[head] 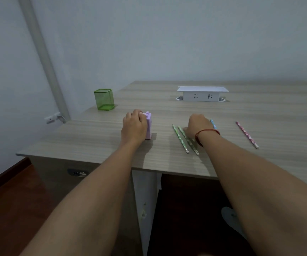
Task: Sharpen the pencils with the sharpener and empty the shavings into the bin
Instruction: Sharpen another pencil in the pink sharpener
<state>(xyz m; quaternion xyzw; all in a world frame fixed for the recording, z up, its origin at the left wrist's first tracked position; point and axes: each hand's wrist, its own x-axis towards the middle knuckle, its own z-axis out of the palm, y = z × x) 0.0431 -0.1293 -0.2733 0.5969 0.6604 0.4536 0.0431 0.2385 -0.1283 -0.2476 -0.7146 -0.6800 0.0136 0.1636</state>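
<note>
A lilac box-shaped sharpener [148, 126] stands upright on the wooden desk [222, 111]. My left hand [134, 125] grips it from the left side, fingers curled over its top. Two green patterned pencils [183, 139] lie side by side to the right of it. My right hand [199, 126] is down over their far ends, fingers curled, thumb touching the nearer green pencil; whether it pinches one is hidden. A blue pencil [213, 124] pokes out just behind that hand. A pink pencil [247, 134] lies apart, further right.
A green mesh bin [104, 99] stands at the desk's far left corner. A white socket box [202, 93] sits at the back centre. The desk's front edge runs under my forearms; a drawer unit and dark floor lie below.
</note>
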